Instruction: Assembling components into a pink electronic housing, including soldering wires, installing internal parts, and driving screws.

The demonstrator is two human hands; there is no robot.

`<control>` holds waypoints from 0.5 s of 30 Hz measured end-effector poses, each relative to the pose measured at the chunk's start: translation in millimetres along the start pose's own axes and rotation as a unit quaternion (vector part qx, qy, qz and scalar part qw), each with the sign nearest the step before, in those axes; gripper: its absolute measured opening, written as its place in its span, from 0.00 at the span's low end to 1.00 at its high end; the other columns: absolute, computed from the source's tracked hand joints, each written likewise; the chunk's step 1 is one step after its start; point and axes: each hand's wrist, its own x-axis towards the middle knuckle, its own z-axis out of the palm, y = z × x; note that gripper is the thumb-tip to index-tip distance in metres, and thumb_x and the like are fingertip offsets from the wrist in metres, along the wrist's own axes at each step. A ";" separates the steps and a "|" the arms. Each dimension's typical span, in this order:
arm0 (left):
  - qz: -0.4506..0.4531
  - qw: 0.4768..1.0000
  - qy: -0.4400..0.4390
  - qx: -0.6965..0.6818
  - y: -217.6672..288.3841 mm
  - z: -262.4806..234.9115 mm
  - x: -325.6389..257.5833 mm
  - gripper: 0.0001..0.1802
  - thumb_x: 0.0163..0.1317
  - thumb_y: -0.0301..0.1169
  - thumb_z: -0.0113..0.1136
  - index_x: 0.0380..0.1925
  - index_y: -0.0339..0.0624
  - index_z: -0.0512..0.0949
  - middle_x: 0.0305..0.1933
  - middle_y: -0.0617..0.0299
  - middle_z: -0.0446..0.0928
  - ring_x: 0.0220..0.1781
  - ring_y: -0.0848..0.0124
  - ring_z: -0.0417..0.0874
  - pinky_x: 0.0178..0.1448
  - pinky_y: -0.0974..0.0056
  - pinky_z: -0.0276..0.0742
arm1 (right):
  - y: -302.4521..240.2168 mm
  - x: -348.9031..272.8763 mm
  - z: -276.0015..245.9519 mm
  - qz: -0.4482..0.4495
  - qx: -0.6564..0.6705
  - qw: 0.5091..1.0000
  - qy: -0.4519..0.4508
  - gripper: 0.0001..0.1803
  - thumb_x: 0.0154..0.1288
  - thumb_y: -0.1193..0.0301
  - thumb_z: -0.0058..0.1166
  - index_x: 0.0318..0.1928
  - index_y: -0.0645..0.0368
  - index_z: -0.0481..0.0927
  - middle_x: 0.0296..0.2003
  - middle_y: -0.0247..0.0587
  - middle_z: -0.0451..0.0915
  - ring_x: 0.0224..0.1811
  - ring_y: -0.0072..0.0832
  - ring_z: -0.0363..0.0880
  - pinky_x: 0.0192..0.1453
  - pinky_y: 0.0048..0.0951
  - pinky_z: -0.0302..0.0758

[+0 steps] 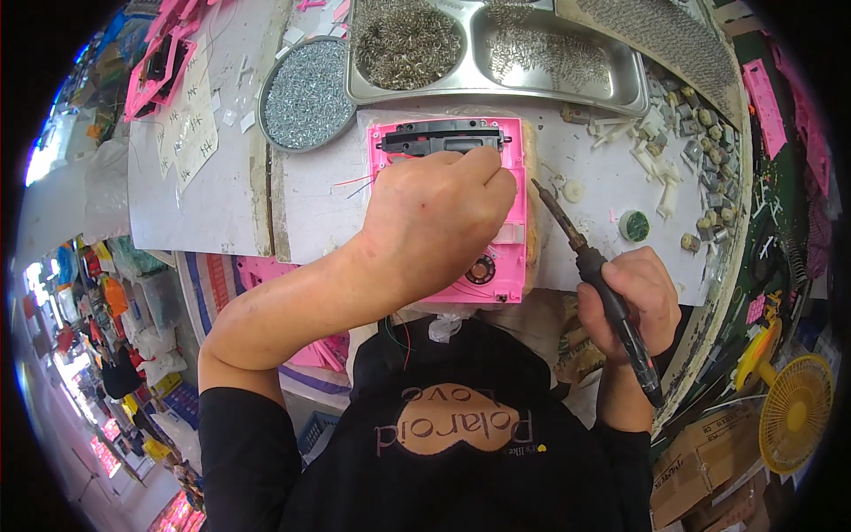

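Note:
A pink plastic housing lies in front of me on a padded, plastic-covered base. A long black part sits along its far edge, and a round dark ring-shaped part near its close edge. My left hand is closed above the housing, fingers bent down; whatever they pinch is hidden behind the hand. Thin red and blue wires stick out to its left. My right hand grips a soldering iron by its black handle, its tip pointing up and left, just right of the housing.
A round bowl of small screws stands at far left, beside a steel tray of springs. Small motors, white plastic pieces and a green roll lie on the right. A yellow fan stands beyond the table edge.

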 end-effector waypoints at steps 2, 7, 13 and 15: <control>0.001 1.000 -0.001 0.004 0.8 -1.1 0.0 0.07 0.53 0.25 0.68 0.30 0.44 0.78 0.28 0.61 0.73 0.27 0.61 0.81 0.28 0.58 0.76 | 0.7 -0.4 -0.6 -0.002 0.000 1.000 0.003 0.24 0.50 0.81 0.74 0.47 0.59 0.79 0.25 0.39 0.78 0.22 0.33 0.75 0.27 0.29 0.71; -0.005 1.000 -0.009 0.019 0.7 -1.6 -3.6 0.09 0.54 0.26 0.69 0.36 0.43 0.82 0.31 0.61 0.77 0.28 0.62 0.83 0.29 0.60 0.78 | 0.9 -1.5 -1.4 0.001 -0.004 1.000 0.007 0.24 0.50 0.81 0.75 0.47 0.59 0.79 0.25 0.39 0.78 0.22 0.33 0.75 0.26 0.29 0.71; -0.025 0.988 0.150 -0.014 -2.2 -16.5 -11.3 0.10 0.56 0.29 0.69 0.36 0.43 0.79 0.35 0.61 0.80 0.31 0.60 0.85 0.33 0.58 0.79 | -1.6 -1.1 -5.9 0.001 -0.015 1.000 0.006 0.23 0.52 0.79 0.74 0.48 0.62 0.79 0.24 0.41 0.78 0.23 0.34 0.75 0.27 0.30 0.71; -0.098 0.985 0.141 0.006 -18.2 -21.3 -31.9 0.11 0.59 0.30 0.69 0.39 0.43 0.78 0.36 0.60 0.81 0.34 0.57 0.85 0.35 0.55 0.79 | -1.8 -1.0 -8.3 -0.001 -0.006 1.000 0.012 0.22 0.54 0.78 0.74 0.49 0.63 0.78 0.25 0.41 0.78 0.23 0.35 0.75 0.27 0.31 0.71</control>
